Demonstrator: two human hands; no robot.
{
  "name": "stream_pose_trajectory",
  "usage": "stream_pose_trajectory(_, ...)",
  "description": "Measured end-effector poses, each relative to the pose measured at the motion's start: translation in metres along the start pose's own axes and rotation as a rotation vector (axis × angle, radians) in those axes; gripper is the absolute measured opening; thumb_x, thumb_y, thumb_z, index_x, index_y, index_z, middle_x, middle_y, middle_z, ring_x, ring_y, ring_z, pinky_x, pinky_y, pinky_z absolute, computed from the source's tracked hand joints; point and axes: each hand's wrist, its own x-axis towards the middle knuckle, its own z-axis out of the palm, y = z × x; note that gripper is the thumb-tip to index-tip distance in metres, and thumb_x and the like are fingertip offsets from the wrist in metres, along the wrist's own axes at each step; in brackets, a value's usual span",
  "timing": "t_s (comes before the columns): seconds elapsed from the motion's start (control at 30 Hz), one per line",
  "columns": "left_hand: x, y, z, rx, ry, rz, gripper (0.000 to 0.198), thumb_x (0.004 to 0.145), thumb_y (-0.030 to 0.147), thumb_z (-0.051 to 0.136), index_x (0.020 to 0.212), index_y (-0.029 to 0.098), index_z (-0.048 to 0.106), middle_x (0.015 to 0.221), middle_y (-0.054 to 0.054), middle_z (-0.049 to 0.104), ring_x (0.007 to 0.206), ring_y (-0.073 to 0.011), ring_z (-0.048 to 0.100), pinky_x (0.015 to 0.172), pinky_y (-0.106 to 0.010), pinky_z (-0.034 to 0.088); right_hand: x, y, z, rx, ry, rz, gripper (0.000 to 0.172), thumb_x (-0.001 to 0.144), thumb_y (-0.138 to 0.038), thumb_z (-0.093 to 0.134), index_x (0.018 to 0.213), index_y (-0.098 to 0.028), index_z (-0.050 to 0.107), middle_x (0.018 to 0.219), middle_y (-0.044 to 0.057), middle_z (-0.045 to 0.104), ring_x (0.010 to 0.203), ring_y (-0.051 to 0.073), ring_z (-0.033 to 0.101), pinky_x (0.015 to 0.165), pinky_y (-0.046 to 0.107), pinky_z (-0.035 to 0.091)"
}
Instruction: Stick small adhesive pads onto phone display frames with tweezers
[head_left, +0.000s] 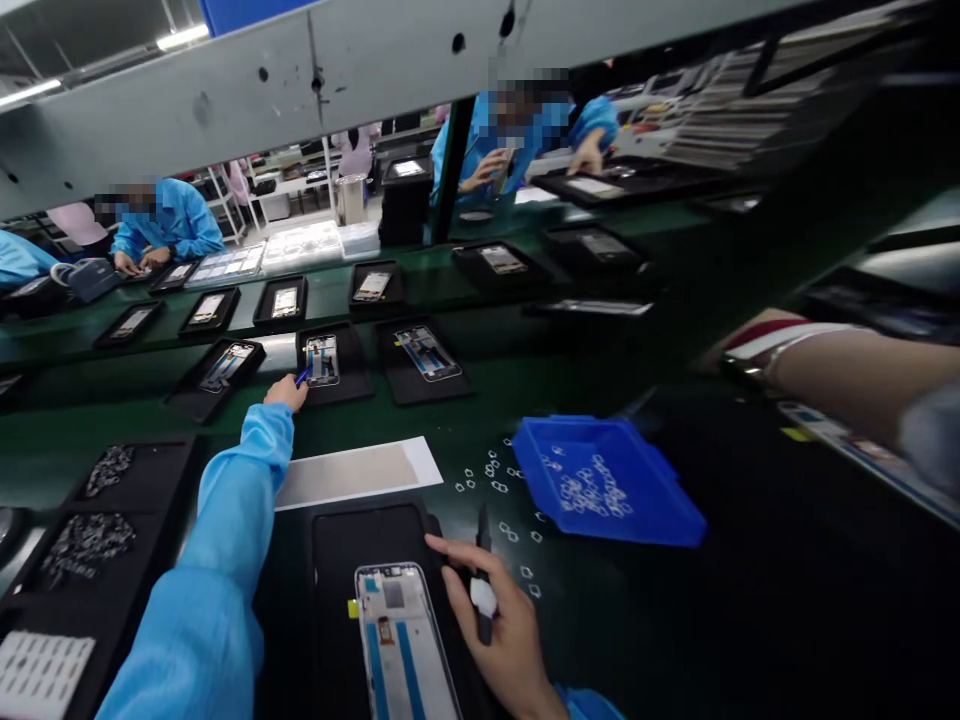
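My left hand (286, 393) reaches out to a black tray holding a phone frame (322, 362). Its fingers are closed around a thin blue object (302, 376), whose kind is unclear. My right hand (504, 625) holds dark pointed tweezers (484, 538) with a white wrap, tucked in by the thumb. Its index fingertip touches the edge of the near black tray (334, 545). In that tray lies a silver phone frame (397, 625) with blue strips and a yellow tab, its lower end cut off by the view.
Right of centre, a blue bin (652, 500) holds small pale rings; several loose rings (499, 488) lie beside it. A pale sheet (352, 475) lies beyond the near tray. Left, a compartment tray (154, 530) holds small dark parts. A co-worker's arm (832, 375) enters from the right.
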Motion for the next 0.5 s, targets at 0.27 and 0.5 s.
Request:
stream_pose_trajectory(0.27, -0.024, 0.015, -0.025, 0.071, 0.066, 0.005, 0.036, 0.093, 0.037, 0.061, 0.123, 0.017, 0.058, 0.124, -0.010, 0.061, 0.107, -0.0232, 0.062, 0.089, -0.044, 0.055, 0.005, 0.003, -0.008, 0.215, 0.155, 0.261, 0.029, 0.099, -0.041, 0.049, 0.115, -0.022, 0.064, 0.075, 0.003, 0.074, 0.059, 0.016, 0.068, 0.058, 0.031, 0.060)
stream_pose_trajectory(0.5, -0.117, -0.027, -0.072, -0.008, 0.089, 0.041, 0.029, 0.085, 0.030, 0.056, 0.103, 0.013, 0.071, 0.080, -0.001, 0.071, 0.067, -0.0192, 0.066, 0.063, -0.026, 0.051, 0.039, 0.016, -0.036, 0.550, 0.293, 0.638, 0.043, 0.086, -0.060, 0.060, 0.107, -0.023, 0.064, 0.092, 0.003, 0.067, 0.072, 0.016, 0.069, 0.049, 0.024, 0.056)
